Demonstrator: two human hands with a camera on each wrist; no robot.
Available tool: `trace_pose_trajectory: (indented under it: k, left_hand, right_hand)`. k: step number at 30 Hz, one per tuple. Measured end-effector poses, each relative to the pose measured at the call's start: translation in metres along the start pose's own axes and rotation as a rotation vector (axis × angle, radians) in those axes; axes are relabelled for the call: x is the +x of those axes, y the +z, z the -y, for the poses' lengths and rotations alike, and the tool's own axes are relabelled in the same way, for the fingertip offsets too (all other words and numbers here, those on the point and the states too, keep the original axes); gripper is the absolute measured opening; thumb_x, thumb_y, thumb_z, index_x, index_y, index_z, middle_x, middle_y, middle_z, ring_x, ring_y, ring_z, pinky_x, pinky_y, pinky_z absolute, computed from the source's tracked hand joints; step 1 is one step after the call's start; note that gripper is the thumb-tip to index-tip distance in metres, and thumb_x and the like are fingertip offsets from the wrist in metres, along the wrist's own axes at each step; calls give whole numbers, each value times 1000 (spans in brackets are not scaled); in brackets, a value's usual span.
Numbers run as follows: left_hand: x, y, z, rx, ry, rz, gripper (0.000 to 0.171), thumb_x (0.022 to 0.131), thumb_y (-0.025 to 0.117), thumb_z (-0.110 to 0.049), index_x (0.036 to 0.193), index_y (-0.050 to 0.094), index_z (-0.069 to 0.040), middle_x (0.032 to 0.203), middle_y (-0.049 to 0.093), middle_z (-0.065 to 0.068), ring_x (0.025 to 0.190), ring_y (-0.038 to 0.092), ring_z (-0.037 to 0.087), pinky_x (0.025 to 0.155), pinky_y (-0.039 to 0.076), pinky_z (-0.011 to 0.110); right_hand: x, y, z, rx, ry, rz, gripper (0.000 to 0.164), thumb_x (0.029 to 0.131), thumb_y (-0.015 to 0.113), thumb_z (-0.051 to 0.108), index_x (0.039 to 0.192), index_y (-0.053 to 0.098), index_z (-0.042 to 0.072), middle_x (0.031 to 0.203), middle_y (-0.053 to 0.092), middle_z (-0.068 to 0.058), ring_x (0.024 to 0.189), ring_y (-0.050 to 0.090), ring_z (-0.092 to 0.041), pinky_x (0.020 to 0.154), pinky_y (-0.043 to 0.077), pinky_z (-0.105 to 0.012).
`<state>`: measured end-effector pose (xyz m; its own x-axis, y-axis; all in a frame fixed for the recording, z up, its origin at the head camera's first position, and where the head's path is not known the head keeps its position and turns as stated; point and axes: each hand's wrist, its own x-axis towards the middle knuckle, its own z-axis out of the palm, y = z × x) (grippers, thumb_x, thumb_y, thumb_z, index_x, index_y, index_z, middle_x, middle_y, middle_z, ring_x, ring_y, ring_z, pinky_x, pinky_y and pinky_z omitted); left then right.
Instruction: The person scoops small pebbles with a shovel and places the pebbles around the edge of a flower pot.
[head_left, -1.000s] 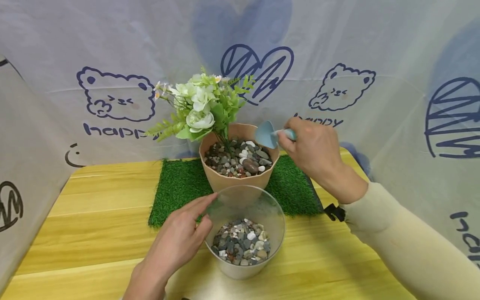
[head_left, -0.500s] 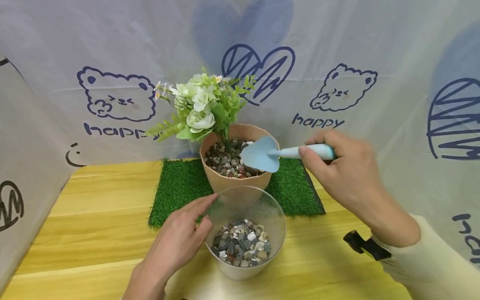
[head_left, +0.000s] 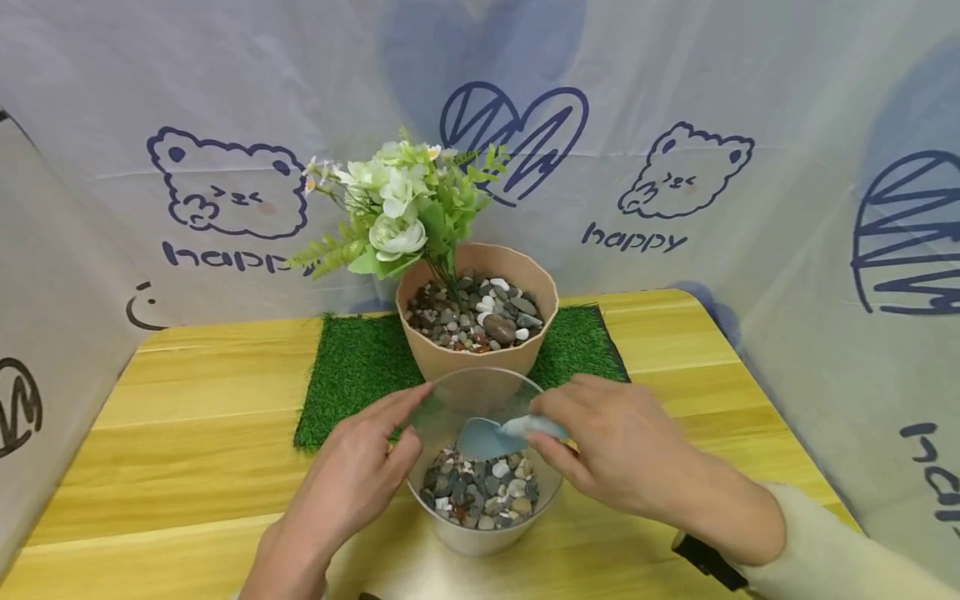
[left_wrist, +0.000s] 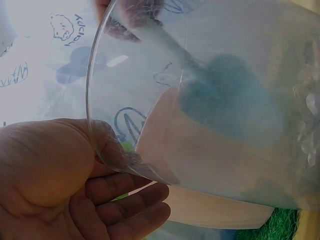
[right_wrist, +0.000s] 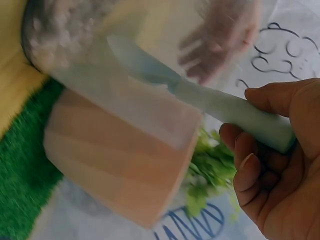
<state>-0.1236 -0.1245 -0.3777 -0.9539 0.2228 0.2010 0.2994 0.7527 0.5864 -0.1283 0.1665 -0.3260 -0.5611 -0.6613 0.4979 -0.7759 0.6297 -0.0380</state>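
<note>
In the head view my right hand [head_left: 622, 442] grips the handle of a light blue hand trowel [head_left: 483, 439]. The trowel's blade is inside a clear plastic bucket [head_left: 480, 542], just over the pebbles [head_left: 487, 496] at its bottom. My left hand [head_left: 352, 467] holds the bucket's rim at its left side; the left wrist view shows the fingers [left_wrist: 132, 200] bent at the rim. Behind the bucket stands a peach-coloured flowerpot [head_left: 472, 362] with pebbles and a bunch of white flowers [head_left: 397, 200] with green leaves. Seen from the right wrist, the trowel handle [right_wrist: 235, 112] lies between thumb and fingers.
A green artificial grass mat [head_left: 352, 375] lies under the flowerpot on the wooden table [head_left: 180, 433]. A white printed cloth [head_left: 540, 50] hangs behind and along both sides. The bucket's front wall partly overlaps the pot from the head view.
My right hand has brought the trowel from above the flowerpot, first out to the right, then down towards me into the bucket. The left hand has stayed at the bucket's rim.
</note>
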Motion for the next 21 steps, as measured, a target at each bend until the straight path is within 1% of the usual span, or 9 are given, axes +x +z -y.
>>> trace_pose_trajectory:
  k: [2,4,7,12,14,15,16,19,21]
  left_hand:
    - [0,0,0,0,3,-1,55,101,58,-17,155,55,-24,156,58,0,98,69,17,73,56,32]
    - [0,0,1,0,8,-2,54,101,58,-17,155,55,-25,155,58,0,112,71,21,88,60,39]
    - [-1,0,1,-3,17,-7,54,101,58,-17,155,55,-25,155,59,0,131,65,27,107,55,50]
    - [-1,0,0,-17,34,-14,55,101,59,-14,155,55,-26,153,60,-1,128,67,29,103,56,50]
    - [-1,-1,0,-18,36,-15,55,101,58,-14,155,55,-26,153,60,-1,128,67,29,103,56,51]
    - [-1,-1,0,-16,38,-15,55,101,59,-15,155,55,-26,153,60,-1,132,64,30,106,55,52]
    - [-1,-1,0,-16,36,-15,55,101,59,-15,155,55,-26,153,60,-1,132,64,30,106,55,52]
    - [-1,-1,0,-7,29,-10,54,101,59,-16,155,55,-26,153,60,-1,133,64,28,107,54,51]
    - [-1,-1,0,-6,21,-7,54,102,59,-16,155,55,-26,154,59,-2,119,70,25,97,59,46]
  right_hand:
    - [0,10,1,-13,-8,29,22,106,61,37,98,70,18,82,67,8,74,61,-9,58,50,-25]
    - [0,17,1,-25,-20,38,20,104,64,34,97,70,17,81,67,7,72,60,-10,58,50,-25]
    - [2,26,1,-37,-40,34,19,102,66,33,94,70,16,78,66,7,69,57,-11,59,49,-26]
    - [5,34,2,-33,-49,66,19,98,72,31,88,65,17,72,60,9,64,55,-11,63,48,-30]
    - [6,33,3,-20,-43,98,20,96,73,31,86,63,17,70,58,10,63,53,-10,63,48,-30]
    - [7,32,4,-8,-36,114,20,96,74,31,85,63,18,70,58,10,63,53,-9,63,49,-31]
    - [7,31,4,5,-29,125,20,96,74,31,85,63,18,70,58,11,62,53,-9,63,49,-31]
    - [9,26,5,40,4,128,19,97,75,29,84,63,20,68,56,12,63,53,-7,64,50,-31]
    - [10,25,4,42,18,111,17,96,75,28,86,65,19,68,55,11,63,52,-7,64,49,-31]
